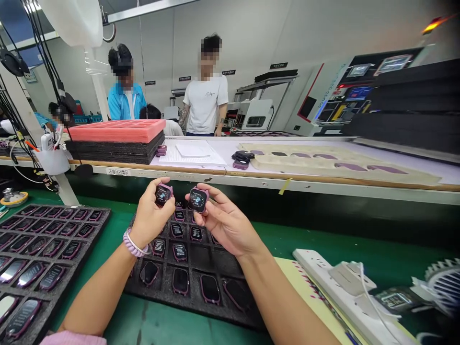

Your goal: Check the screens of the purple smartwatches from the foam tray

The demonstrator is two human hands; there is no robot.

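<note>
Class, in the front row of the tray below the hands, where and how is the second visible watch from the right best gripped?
Probably by its two long side edges, pinched from straight above: the watch lies face up in a pocket of the tray, whose walls hinder a sideways approach.

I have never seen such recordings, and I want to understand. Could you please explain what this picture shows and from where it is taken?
These are not machine parts but a person's two bare hands. The camera sits on the head, looking forward and down. The left hand holds a small watch; the right hand holds another watch. Both watches are lit. Below them, a black tray with more watches lies on the green table. A second tray lies at the left, a white power strip at the right.
</note>
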